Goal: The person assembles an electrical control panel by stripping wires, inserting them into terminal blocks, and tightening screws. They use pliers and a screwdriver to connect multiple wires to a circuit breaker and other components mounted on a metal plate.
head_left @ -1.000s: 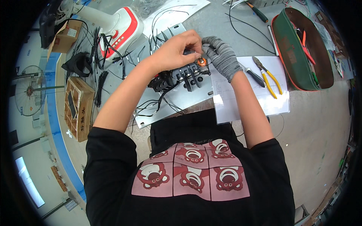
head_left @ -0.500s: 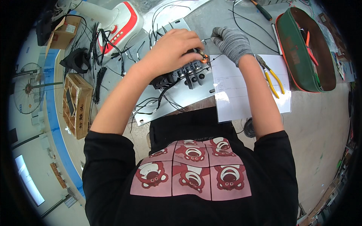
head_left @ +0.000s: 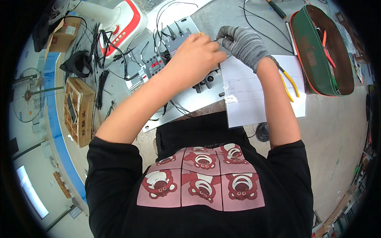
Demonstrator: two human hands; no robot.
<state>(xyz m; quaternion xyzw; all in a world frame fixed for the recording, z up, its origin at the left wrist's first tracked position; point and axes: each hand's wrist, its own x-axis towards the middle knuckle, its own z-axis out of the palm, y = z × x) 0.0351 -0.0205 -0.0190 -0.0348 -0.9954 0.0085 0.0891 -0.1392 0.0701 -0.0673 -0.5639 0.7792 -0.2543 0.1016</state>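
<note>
Your bare left hand (head_left: 194, 55) and gloved right hand (head_left: 243, 43) pinch thin black wire (head_left: 216, 40) between them; wire runs left-right above grey mounting plate (head_left: 190, 101), left grip nearer black terminal blocks (head_left: 204, 81).

Electrical workshop: bench (head_left: 333, 131) carried a wired panel (head_left: 186, 99), cable ties (head_left: 101, 81), pliers (head_left: 289, 81), a tool bag (head_left: 317, 59) and parts tray (head_left: 79, 111).

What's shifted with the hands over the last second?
Both hands have lifted off the black parts on the metal plate and moved up toward its far end; the bare left hand and gloved right hand now meet over a thin wire. Paper sheet, pliers and green bag stayed put.
</note>
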